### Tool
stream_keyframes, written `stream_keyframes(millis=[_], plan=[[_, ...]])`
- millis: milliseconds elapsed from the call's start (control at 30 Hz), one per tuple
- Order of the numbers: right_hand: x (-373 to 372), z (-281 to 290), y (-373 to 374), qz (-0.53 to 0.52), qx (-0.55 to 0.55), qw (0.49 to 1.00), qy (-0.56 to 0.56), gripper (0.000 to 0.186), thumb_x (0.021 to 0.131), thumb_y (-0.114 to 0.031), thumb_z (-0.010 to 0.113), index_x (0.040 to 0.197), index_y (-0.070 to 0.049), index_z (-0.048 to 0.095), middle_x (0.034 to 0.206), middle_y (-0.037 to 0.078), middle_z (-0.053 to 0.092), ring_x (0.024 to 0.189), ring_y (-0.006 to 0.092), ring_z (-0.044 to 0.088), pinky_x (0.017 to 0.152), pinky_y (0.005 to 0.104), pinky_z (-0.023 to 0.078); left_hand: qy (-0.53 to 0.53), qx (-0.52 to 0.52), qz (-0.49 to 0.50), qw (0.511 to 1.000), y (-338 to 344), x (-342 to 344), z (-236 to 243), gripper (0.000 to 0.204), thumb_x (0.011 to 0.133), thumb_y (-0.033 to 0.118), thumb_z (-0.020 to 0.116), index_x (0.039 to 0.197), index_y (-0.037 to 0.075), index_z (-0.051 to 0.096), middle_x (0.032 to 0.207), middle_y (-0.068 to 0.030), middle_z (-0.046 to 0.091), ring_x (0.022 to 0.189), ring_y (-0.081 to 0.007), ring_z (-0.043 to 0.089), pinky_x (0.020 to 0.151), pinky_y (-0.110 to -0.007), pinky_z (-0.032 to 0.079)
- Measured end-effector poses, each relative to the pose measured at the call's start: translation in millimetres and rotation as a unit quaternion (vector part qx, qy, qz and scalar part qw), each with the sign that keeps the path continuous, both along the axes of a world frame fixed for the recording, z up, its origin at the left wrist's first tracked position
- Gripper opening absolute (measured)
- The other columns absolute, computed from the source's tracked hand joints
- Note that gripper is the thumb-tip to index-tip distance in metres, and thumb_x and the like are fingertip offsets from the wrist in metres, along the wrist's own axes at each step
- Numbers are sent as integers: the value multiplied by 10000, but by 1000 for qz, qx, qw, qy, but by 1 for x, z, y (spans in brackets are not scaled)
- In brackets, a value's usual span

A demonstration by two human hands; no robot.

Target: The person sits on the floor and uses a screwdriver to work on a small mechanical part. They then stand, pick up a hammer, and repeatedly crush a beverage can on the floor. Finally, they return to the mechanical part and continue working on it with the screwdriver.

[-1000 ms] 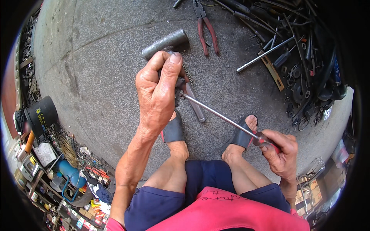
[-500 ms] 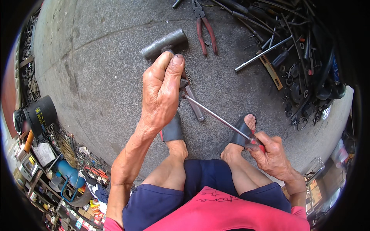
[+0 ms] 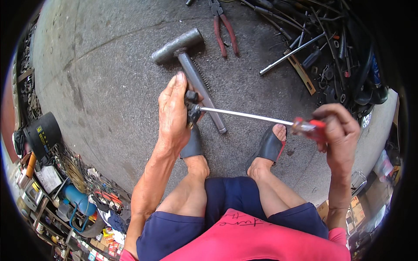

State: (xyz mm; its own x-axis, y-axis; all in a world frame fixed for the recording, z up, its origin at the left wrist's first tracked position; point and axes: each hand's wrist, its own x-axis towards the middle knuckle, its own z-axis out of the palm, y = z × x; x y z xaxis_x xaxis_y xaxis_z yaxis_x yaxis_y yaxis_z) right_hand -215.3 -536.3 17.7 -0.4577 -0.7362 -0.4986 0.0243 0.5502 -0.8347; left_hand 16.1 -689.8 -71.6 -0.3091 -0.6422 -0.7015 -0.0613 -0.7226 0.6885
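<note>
My left hand (image 3: 173, 111) is closed round a small dark metal part (image 3: 192, 108), whose kind I cannot make out. In my right hand (image 3: 342, 135) is the red handle of a screwdriver (image 3: 248, 115). Its long shaft points left, and its tip meets the dark part. Beyond my left hand, a steel hammer (image 3: 196, 75) with a cylindrical head lies on the ground, its handle running past my fingers. A thin coil spring (image 3: 201, 74) lies along that handle. Farther off are pliers (image 3: 224, 32) with red grips.
At the far right is a heap of tools and metal parts, with a long steel rod (image 3: 291, 53) and a flat yellowish bar (image 3: 301, 73). A black bucket-like container (image 3: 43, 135) and a blue tank (image 3: 79, 200) stand at the left among clutter. My sandalled feet are on the concrete floor (image 3: 117, 95).
My right hand has risen and moved outward, swinging the screwdriver nearly level. My left hand has turned and come nearer, so the dark part and the hammer's handle now show.
</note>
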Motion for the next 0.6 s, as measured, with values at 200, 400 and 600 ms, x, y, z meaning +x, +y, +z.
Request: stream_keyframes(millis=[200, 400, 600], plan=[[-13, 3, -8, -56, 16, 996, 67, 488, 888, -483, 514, 885, 3, 561, 629, 34, 555, 374, 30, 411, 324, 155, 282, 10, 0, -36, 999, -13, -13, 17, 486, 954, 514, 318, 844, 80, 505, 761, -68, 567, 631, -118, 548, 501, -246, 442], [-39, -21, 0, -46, 5, 999, -26, 329, 881, -368, 557, 808, -49, 527, 528, -9, 485, 326, -4, 331, 298, 134, 238, 131, 150, -74, 977, -18, 0, 25, 811, 853, 700, 271, 1181, -14, 474, 1007, -159, 572, 906, -226, 605, 621, -293, 528], [-57, -52, 13, -87, 24, 983, -159, 246, 887, -281, 550, 768, -77, 480, 631, 77, 595, 313, 5, 325, 289, 131, 243, 215, 198, -82, 953, -19, -4, 30, 902, 835, 716, 271, 1260, -70, 395, 1071, -196, 562, 1012, -331, 583, 750, -445, 548]])
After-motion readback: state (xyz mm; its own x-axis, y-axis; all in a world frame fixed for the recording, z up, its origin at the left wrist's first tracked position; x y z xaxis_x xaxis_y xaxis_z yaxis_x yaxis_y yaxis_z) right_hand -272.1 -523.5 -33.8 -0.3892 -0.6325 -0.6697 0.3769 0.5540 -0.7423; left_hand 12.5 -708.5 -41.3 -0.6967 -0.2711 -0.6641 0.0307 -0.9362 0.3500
